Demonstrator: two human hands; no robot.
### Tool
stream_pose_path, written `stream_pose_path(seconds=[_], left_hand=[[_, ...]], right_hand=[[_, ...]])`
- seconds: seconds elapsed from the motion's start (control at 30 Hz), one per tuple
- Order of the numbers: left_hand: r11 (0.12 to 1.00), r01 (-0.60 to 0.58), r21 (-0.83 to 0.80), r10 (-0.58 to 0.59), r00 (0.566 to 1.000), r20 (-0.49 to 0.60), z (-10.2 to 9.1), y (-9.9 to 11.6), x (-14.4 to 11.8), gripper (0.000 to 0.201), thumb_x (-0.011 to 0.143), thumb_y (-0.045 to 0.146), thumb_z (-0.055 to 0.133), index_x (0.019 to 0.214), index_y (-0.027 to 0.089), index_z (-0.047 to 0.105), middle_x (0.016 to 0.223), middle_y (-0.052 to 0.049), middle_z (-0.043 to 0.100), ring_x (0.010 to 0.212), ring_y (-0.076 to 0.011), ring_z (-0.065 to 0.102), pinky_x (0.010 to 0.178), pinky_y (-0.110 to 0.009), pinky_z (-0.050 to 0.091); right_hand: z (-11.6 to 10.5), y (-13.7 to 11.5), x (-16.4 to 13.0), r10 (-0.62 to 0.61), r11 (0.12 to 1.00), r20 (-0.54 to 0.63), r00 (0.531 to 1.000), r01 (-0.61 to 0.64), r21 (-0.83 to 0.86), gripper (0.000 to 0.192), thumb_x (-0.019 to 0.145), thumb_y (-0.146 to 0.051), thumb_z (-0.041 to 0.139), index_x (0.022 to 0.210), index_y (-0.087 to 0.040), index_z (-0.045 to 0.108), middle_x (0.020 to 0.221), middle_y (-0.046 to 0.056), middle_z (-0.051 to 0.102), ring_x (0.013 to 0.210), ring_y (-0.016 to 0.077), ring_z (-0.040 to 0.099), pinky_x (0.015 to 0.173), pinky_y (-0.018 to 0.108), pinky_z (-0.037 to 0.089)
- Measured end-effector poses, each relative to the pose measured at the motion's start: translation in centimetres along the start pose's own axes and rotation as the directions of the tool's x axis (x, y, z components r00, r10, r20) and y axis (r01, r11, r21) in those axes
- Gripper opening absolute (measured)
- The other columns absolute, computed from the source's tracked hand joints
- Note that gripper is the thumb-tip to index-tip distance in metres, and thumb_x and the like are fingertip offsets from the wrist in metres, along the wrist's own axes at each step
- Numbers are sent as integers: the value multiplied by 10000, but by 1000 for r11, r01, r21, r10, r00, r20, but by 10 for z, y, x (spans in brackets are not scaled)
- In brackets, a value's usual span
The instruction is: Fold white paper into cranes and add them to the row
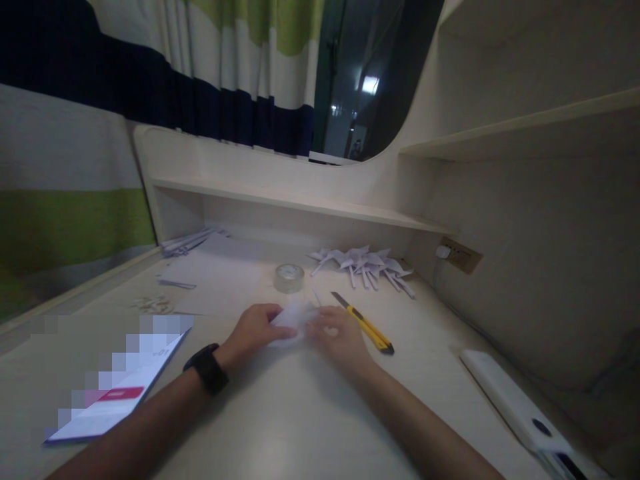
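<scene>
A folded piece of white paper [295,315] is held just above the desk between my two hands. My left hand [260,327], with a black watch on the wrist, pinches its left side between thumb and fingers. At the paper's right edge, the fingers of my right hand [337,332] are closed on it, slightly blurred by motion. A yellow cutter knife [371,328] lies beside my right hand with its blade out. Behind the paper sits a roll of clear tape [289,279]. How the paper is folded is too blurred to make out.
Several white paper pinwheels [367,260] with paper sticks are heaped at the back right. Flat paper sheets [215,270] and paper strips [187,243] lie at the back left, near small pale pieces [153,305]. A tablet-like panel [125,387] lies left, a white device [515,400] right.
</scene>
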State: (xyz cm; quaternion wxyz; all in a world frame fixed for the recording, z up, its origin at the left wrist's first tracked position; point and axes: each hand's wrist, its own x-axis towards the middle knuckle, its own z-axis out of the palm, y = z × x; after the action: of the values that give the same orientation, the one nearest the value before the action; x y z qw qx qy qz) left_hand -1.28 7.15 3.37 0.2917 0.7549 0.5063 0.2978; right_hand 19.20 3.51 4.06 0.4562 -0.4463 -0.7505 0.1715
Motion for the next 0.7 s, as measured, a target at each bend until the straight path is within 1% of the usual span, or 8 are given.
stream_pose_path(seconds=[0.07,0.13,0.23,0.3,0.43,0.53,0.6,0.7], left_hand=[[997,1,-74,1,1000,31,1,3,-1,401,621,488,712,805,131,703,744,-52,687,711,-221,609,600,-272,419],[975,33,-221,-15,996,83,1,6,-5,418,662,501,683,832,119,697,773,-65,682,714,-208,602,617,-279,443],[868,154,-472,-68,979,193,-2,11,-11,472,754,545,588,969,135,676,946,-85,664,837,-207,597,673,-289,483],[797,213,-566,-73,963,260,-4,12,-15,474,765,547,584,1013,151,665,1025,-89,640,913,-213,581,704,-292,496],[769,249,-588,-48,941,336,-6,10,-18,446,736,539,633,897,126,683,843,-64,643,765,-183,583,647,-280,492],[743,275,-610,-12,917,399,-6,7,-17,427,743,520,644,900,124,681,845,-61,648,729,-167,585,650,-282,487],[726,276,-629,18,908,419,-6,6,-17,418,733,489,668,936,124,680,922,-78,660,781,-178,601,705,-295,488],[707,261,-657,10,926,379,-7,5,-16,412,715,449,696,942,106,676,992,-105,672,834,-199,619,774,-312,481]], right_hand=[[-1,1,2,59,993,21,998,-61,100,78,724,-290,707,729,-222,745,844,50,709,724,172,628,665,282,485],[-3,2,4,85,981,-3,996,-83,176,78,715,-283,708,710,-214,742,809,53,706,690,169,633,634,271,495],[-8,4,6,75,977,-69,995,-59,203,59,710,-267,712,715,-216,742,806,56,697,733,178,640,658,273,508],[-12,5,7,61,983,-81,995,-45,180,66,707,-274,719,720,-215,744,807,55,686,735,175,633,662,273,508],[-15,5,7,51,982,-40,998,-43,181,112,685,-317,739,707,-207,743,792,51,664,701,161,617,612,256,502],[-17,1,7,33,976,7,999,-33,213,132,698,-336,730,709,-205,741,787,47,651,672,151,612,560,241,488],[-21,-4,6,-35,982,37,999,27,189,122,721,-330,714,719,-210,742,784,45,655,687,152,618,593,248,495],[-27,-12,2,-190,977,72,979,181,111,97,764,-296,676,750,-223,738,812,44,667,744,155,628,690,262,500]])
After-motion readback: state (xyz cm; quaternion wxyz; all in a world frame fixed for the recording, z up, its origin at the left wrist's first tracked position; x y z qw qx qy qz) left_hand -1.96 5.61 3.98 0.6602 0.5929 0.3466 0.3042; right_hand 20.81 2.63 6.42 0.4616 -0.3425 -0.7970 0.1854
